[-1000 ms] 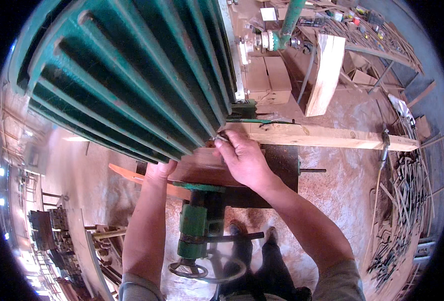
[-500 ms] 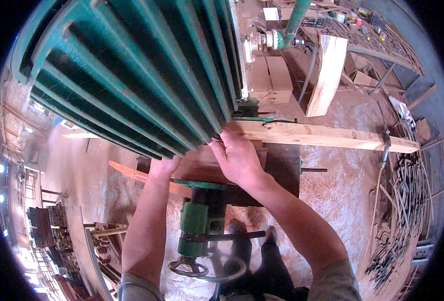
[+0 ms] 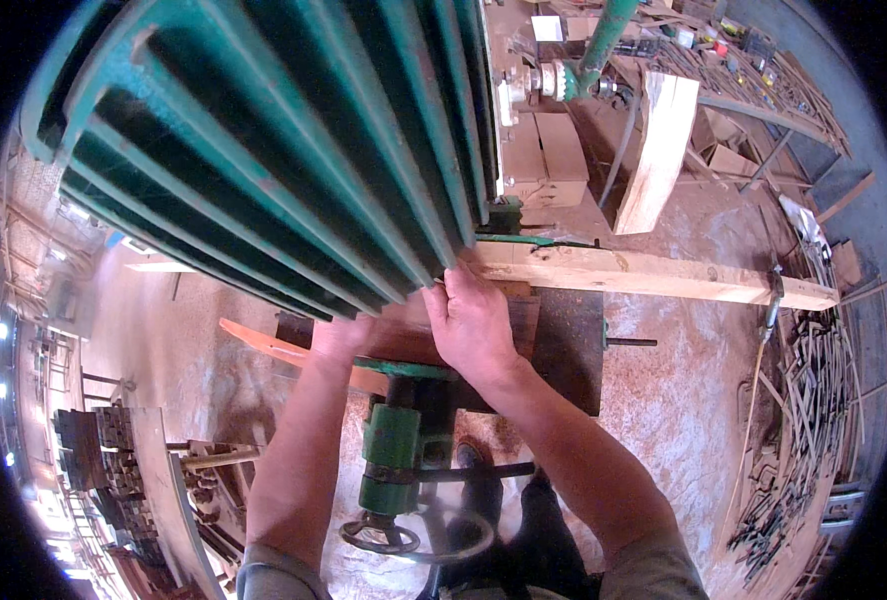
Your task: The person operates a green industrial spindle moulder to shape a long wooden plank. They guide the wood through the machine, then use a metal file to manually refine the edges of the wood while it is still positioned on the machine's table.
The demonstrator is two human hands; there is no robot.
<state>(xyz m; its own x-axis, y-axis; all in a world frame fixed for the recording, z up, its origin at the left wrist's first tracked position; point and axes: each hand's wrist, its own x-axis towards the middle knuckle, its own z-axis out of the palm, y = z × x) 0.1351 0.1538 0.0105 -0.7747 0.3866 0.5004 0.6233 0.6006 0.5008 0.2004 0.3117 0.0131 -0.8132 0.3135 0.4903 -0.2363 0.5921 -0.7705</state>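
The right hand (image 3: 475,322) lies flat on the reddish board (image 3: 403,335), fingers together, fingertips at the green machine housing (image 3: 293,150). The left hand (image 3: 338,335) steadies it too — grip hidden. Beyond the fingertips, a pale plank (image 3: 653,275) extends rightward — the feed looks unfinished.

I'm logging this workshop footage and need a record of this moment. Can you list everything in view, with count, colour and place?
Ribbed machine housing: one, green, upper left, overhead.
Long plank: one, pale wood, on the machine table, running right.
Machine table: one, dark metal, centre.
Thick board: one, pale, leaning at top right.
Handwheel: one, dark, below the green column.
Wood strips: many, grey-brown, piled at right.
Left hand: one, partly hidden beside the housing.
Right hand: one, flat on the plank's near end.
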